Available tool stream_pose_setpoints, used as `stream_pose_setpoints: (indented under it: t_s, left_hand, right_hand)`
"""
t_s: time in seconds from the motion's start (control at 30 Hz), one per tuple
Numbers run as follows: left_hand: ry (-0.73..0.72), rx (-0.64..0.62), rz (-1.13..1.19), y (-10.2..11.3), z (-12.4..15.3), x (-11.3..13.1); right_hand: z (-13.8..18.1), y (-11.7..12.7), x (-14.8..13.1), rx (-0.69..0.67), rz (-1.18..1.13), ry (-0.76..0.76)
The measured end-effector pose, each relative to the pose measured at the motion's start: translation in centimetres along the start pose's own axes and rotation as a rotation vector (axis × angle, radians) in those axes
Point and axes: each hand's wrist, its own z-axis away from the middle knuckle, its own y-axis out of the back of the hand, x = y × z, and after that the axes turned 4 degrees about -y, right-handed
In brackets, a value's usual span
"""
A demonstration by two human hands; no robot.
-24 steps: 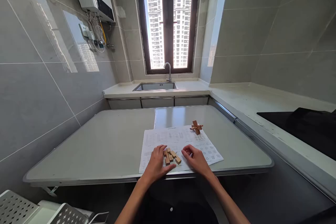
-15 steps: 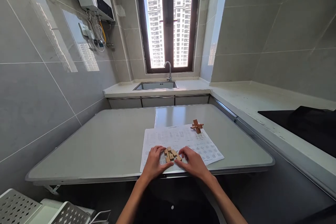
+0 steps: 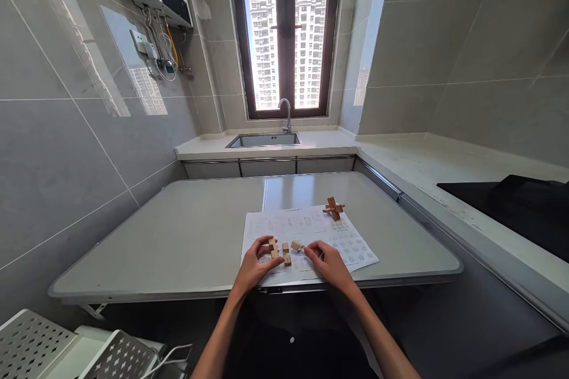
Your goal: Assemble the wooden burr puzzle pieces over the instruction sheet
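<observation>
Lower centre of frame: left hand [image 3: 252,266] half curled, long block [image 3: 272,250] between thumb and fingers. Right hand [image 3: 329,262] to its right, fingertips nearly together at end of tilted block [image 3: 296,246]; gripped or just touched, can't tell. Loose blocks [image 3: 287,261] between, on paper [image 3: 262,222]. Wooden cross [image 3: 333,209] upper right of paper.

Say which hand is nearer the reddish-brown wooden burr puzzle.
Right. The right hand is apart from the burr puzzle, on its near side; the left hand is farther off, to the left.
</observation>
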Motion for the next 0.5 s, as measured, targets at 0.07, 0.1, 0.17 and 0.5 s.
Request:
stream_pose_setpoints:
  t_s: [0.07, 0.1, 0.17, 0.5]
  left_hand:
    - [0.001, 0.027, 0.005, -0.05, -0.02, -0.12]
    - [-0.005, 0.038, -0.010, -0.10, -0.01, -0.18]
    - [-0.035, 0.053, -0.071, -0.21, 0.04, -0.27]
    - [-0.050, 0.091, -0.219, -0.80, 0.38, 0.08]
  right_hand:
    - [-0.01, 0.03, 0.05, 0.007, -0.019, -0.008]
    - [-0.02, 0.04, 0.05, 0.009, -0.028, -0.012]
    - [-0.04, 0.08, 0.04, 0.012, -0.046, -0.018]
    - [0.33, 0.43, -0.26, 0.001, -0.159, -0.068]
